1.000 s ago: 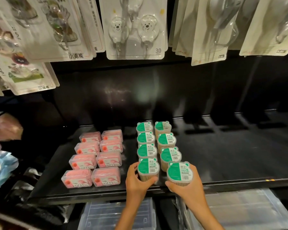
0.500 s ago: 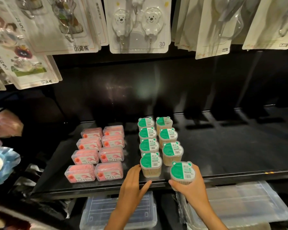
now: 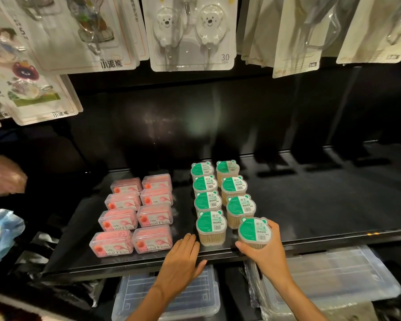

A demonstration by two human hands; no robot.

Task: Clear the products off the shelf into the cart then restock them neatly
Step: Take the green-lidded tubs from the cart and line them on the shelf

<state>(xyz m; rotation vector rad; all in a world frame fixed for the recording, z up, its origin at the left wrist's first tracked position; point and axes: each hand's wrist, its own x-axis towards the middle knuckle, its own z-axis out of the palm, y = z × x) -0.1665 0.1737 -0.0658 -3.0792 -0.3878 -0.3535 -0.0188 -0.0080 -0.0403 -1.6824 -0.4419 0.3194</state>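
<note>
Two rows of green-lidded toothpick tubs [image 3: 208, 200] stand on the black shelf [image 3: 322, 205]. My right hand [image 3: 265, 253] grips the front tub of the right row [image 3: 255, 231] at the shelf's front edge. My left hand [image 3: 183, 258] lies flat on the shelf edge with straight fingers, just left of the front tub of the left row [image 3: 211, 227] and apart from it. To the left, several pink dental floss boxes [image 3: 134, 216] sit in two rows.
Carded hooks [image 3: 190, 33] hang above the shelf. Clear plastic bins [image 3: 169, 295] sit on the level below, another [image 3: 333, 279] to the right. Bagged goods [image 3: 0, 232] crowd the left side. The shelf's right half is bare black surface.
My left hand let go of the front left tub and slid back and left to the shelf edge. My right hand keeps its hold on the front right tub.
</note>
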